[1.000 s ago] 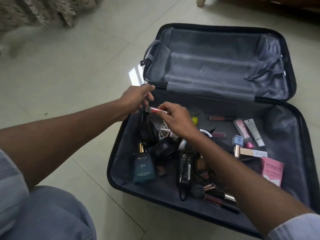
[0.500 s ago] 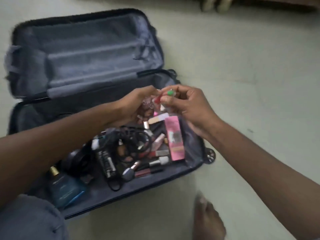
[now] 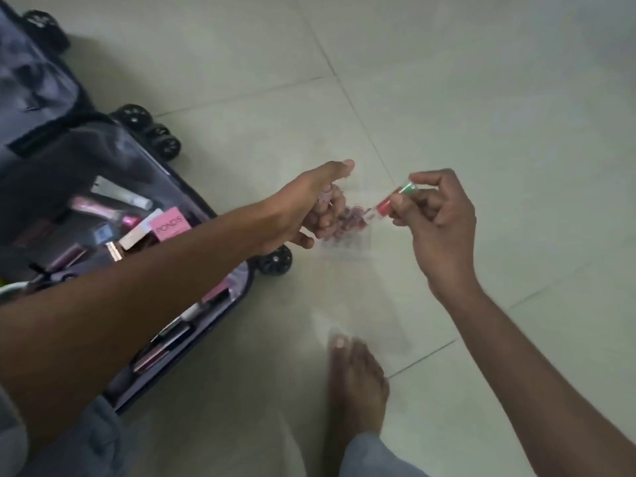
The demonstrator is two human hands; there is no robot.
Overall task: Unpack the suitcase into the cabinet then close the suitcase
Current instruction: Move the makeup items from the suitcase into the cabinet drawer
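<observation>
Bare foot (image 3: 354,383) at bottom centre on the floor (image 3: 481,98); mid-frame, right hand (image 3: 437,215) pinches a red-green tube (image 3: 395,197); left hand (image 3: 309,208) grips a blurry clear bag (image 3: 347,232); suitcase (image 3: 51,149) lies open at left, cosmetics and a pink box (image 3: 170,223) inside.

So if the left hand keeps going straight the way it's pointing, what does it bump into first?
Probably the right hand, which pinches a small red and green tube. The left hand, holding small pinkish items, points across the floor toward it. Depth is unclear, so it might pass alongside instead.
</observation>
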